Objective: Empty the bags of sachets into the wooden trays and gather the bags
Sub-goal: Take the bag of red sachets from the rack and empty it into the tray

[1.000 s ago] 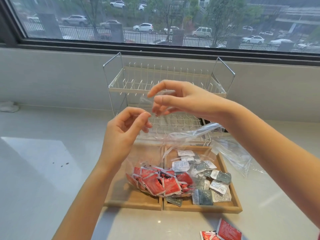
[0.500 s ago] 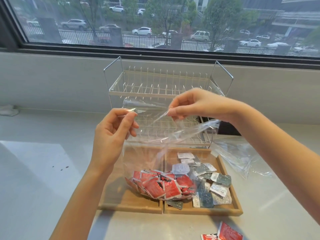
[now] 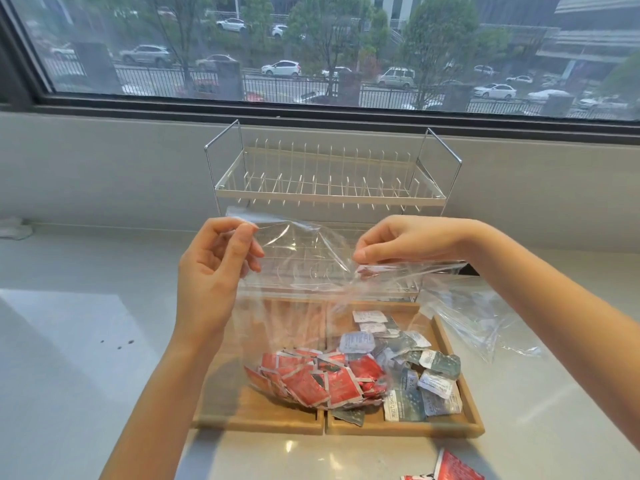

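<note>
1. While the left hand (image 3: 216, 271) pinches one upper corner of a clear plastic bag (image 3: 304, 289) between thumb and curled fingers, the right hand (image 3: 398, 242) pinches the bag's top edge opposite it, thumb against fingertips
2. Between the two hands the bag's mouth is stretched wide, and the film hangs down below them
3. Red sachets (image 3: 311, 379) sit heaped in the bottom of the bag, well below both hands and nearer the left forearm
4. Under the bag lies a wooden tray (image 3: 259, 419) below the left hand, touching a second wooden tray (image 3: 464, 393) below the right hand
5. The second tray holds loose grey and white sachets (image 3: 415, 379), lying just beside the bagged red ones
6. An empty clear bag (image 3: 485, 323) lies crumpled on the white counter (image 3: 86, 341) under the right forearm
7. Beyond both hands stands a white wire dish rack (image 3: 329, 181), against the wall below a window (image 3: 311, 46)
8. More red sachets (image 3: 450, 467) lie on the counter at the near edge, below the right arm; they are partly cut off by the frame
</note>
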A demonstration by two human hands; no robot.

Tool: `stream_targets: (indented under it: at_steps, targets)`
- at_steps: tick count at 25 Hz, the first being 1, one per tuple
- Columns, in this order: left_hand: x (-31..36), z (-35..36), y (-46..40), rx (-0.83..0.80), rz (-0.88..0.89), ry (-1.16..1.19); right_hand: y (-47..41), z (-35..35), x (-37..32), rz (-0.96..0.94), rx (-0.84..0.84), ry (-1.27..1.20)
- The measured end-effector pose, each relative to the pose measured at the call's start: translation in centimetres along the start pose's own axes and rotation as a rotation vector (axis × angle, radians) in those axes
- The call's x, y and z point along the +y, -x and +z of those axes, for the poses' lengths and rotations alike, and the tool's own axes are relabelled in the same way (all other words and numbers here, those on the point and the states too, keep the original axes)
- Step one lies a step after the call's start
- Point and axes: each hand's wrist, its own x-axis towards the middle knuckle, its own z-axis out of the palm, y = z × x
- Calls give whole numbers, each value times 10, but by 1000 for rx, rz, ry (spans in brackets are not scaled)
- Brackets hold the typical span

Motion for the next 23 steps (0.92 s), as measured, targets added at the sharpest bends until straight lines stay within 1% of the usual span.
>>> stream_targets:
  at_steps: [2, 4, 7, 10, 12, 13, 16, 18, 20, 21, 23]
  targets:
    - [-1, -1, 0, 15, -7, 6, 4, -3, -2, -42, 54, -83]
    - [-1, -2, 0, 23, -10, 8, 9, -11, -6, -102, 151, -128]
    - [-1, -4, -2, 37, -12, -1, 19, -23, -17, -190, 293, -86]
    - [-3, -6, -4, 57, -5, -5, 22, -21, -23, -237, 356, -42]
    - [-2, -8, -4, 59, 5, -4, 17, -18, -17, -231, 328, -108]
    - [-1, -8, -3, 53, 6, 0, 12, -17, -11, -190, 274, -162]
    - [0, -7, -2, 32, 6, 10, 1, -13, 5, 5, 22, -252]
    - [-1, -8, -2, 30, 5, 12, -2, -12, 14, 46, -96, -295]
    - [-2, -10, -2, 36, 4, 16, 1, -12, 16, 25, -115, -310]
    - [-2, -11, -3, 37, 4, 17, 3, -13, 15, 15, -90, -304]
    - [-3, -13, -3, 38, 5, 23, 8, -13, 9, -12, 33, -242]
